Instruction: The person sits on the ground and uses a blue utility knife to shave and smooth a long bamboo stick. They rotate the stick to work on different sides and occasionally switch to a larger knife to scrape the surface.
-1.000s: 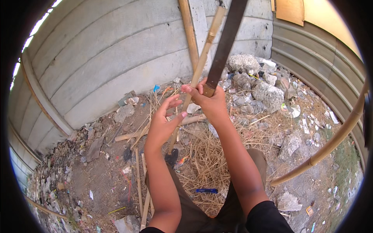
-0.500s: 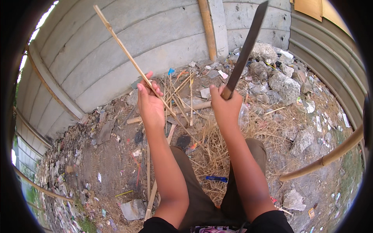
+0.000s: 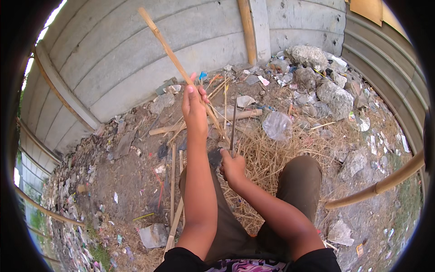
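Observation:
My left hand is closed around a long split bamboo strip, which slants from the upper left down toward the ground between my knees. Below and to its right, my right hand grips a machete by its handle. The dark blade points up and away from me, seen nearly edge-on, close beside the strip's lower end. Whether blade and strip touch, I cannot tell. Behind the strip, a bamboo pole lies across the ground, with several thin bamboo strips piled over it.
Dry straw-like shavings cover the ground between my knees. Concrete rubble and litter lie at the right, below a concrete wall. A thick bamboo pole juts in from the right. Long strips lie beside my left leg.
My right hand has brought the machete down and left, from raised high to beside the strip's lower end. My left hand has moved right with the strip, which now shows its broader face.

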The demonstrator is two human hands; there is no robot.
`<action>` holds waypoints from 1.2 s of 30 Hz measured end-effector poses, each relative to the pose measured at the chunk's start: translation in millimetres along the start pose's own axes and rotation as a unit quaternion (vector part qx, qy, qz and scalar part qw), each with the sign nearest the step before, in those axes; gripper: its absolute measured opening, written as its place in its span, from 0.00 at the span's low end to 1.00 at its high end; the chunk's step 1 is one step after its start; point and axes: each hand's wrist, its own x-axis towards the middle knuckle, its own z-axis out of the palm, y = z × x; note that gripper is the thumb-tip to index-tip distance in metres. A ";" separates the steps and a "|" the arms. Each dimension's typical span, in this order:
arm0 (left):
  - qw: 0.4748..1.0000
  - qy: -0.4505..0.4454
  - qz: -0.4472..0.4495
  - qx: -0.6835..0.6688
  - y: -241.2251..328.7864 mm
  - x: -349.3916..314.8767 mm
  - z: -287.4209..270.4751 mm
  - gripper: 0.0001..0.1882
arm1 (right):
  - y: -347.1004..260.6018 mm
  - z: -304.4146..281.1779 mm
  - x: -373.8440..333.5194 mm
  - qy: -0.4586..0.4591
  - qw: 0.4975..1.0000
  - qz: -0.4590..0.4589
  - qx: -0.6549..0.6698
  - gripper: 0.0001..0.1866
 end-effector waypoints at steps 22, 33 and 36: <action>0.972 0.141 0.139 0.129 54.4 11.4 15.5 0.25 | -37.8 -38.8 0.8 -0.087 0.894 -0.144 -0.416 0.41; 0.958 0.225 0.168 0.056 87.8 -7.9 0.6 0.34 | -65.3 -32.5 -50.1 -0.078 0.924 -0.329 -0.180 0.28; 0.963 0.199 0.156 0.095 70.5 -13.1 16.9 0.34 | -19.7 -46.5 -35.7 -0.073 0.915 -0.239 -0.317 0.31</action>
